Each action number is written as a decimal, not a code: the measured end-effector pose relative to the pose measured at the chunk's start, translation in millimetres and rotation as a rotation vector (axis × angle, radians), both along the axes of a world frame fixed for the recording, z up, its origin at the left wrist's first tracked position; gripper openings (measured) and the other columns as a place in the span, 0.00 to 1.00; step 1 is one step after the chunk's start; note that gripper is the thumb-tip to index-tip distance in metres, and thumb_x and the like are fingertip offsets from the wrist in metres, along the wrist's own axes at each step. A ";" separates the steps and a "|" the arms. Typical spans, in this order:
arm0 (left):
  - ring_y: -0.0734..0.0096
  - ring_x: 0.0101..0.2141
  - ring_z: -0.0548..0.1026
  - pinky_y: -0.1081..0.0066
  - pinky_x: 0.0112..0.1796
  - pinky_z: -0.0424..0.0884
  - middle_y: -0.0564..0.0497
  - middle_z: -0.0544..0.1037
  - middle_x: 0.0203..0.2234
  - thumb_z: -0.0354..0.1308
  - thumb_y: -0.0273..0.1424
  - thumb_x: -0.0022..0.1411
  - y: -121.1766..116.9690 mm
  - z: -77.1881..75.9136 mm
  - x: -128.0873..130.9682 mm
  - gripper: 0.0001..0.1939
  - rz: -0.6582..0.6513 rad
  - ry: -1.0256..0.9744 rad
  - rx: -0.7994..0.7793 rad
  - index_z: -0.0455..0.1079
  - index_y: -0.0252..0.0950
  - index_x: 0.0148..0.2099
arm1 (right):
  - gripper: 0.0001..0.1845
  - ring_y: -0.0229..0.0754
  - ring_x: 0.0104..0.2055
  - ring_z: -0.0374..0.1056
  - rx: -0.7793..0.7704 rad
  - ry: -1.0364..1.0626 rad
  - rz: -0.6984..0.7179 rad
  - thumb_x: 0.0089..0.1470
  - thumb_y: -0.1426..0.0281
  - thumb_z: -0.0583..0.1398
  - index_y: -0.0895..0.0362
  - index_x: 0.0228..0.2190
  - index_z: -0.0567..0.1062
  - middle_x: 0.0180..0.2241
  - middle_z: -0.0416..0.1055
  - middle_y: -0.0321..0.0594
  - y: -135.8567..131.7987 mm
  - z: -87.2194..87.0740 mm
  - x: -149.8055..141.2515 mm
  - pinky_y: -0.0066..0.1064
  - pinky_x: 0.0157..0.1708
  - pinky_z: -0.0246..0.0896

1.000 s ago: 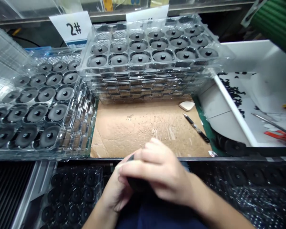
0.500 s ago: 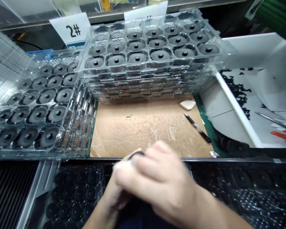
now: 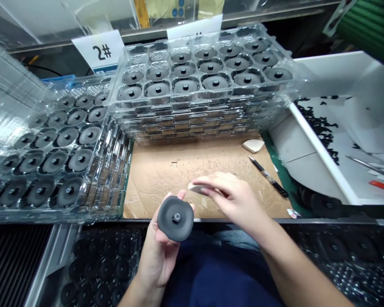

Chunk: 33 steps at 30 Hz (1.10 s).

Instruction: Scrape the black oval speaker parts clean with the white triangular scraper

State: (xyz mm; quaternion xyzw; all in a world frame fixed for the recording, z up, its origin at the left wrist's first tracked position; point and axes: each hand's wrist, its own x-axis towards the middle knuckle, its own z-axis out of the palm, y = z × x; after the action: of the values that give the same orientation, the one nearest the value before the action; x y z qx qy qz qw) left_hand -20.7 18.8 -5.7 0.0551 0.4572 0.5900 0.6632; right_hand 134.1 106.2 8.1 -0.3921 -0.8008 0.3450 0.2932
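My left hand (image 3: pixel 161 251) grips a dark grey round disc (image 3: pixel 176 228) by its edge, its raised hub facing up toward me. Just right of it, my right hand (image 3: pixel 235 198) pinches a thin whitish piece (image 3: pixel 200 187) between thumb and fingers, close to the disc's rim but apart from it. The piece resembles the off-white wedge (image 3: pixel 253 146) lying at the back right of the cardboard sheet (image 3: pixel 156 170). Both hands are over the front edge of that cardboard.
Stacked clear trays of similar discs stand behind (image 3: pixel 185 102) and at left (image 3: pixel 83 187). A black pen (image 3: pixel 269 177) lies on the cardboard. At right, a white bin (image 3: pixel 323 153) holds small black parts, a metal tool and something orange. More disc trays (image 3: pixel 102 264) sit below the edge.
My hands were together and blurred, with the right covering most of the left. They have parted: the disc now shows in my left hand and the whitish piece in my right.
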 end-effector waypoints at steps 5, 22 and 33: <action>0.54 0.46 0.74 0.65 0.46 0.70 0.47 0.77 0.46 0.71 0.40 0.34 -1.6 1.4 -7.4 0.34 0.048 -0.049 0.009 0.71 0.44 0.48 | 0.11 0.39 0.33 0.72 -0.105 -0.103 -0.036 0.57 0.73 0.55 0.53 0.37 0.77 0.32 0.77 0.38 -19.8 -58.5 13.7 0.30 0.32 0.64; 0.66 0.44 0.75 0.72 0.45 0.71 0.57 0.79 0.41 0.70 0.36 0.40 -10.9 -0.7 -8.6 0.25 0.068 -0.063 0.013 0.73 0.51 0.44 | 0.11 0.36 0.31 0.68 -0.068 0.034 0.223 0.57 0.76 0.54 0.57 0.40 0.74 0.32 0.74 0.36 -32.3 43.7 -39.9 0.27 0.32 0.60; 0.58 0.48 0.73 0.65 0.51 0.66 0.48 0.78 0.44 0.69 0.40 0.38 -10.0 11.0 -4.0 0.31 -0.119 -0.118 -0.026 0.72 0.43 0.48 | 0.13 0.37 0.26 0.61 0.082 -0.119 0.067 0.59 0.77 0.51 0.58 0.39 0.74 0.26 0.70 0.36 -37.5 53.5 -0.6 0.30 0.29 0.53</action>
State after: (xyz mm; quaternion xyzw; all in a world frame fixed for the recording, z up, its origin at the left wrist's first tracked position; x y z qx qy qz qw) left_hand -24.7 8.9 5.3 0.0387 0.4207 0.5460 0.7234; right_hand 133.5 68.7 61.6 -0.3726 -0.8429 0.2976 0.2492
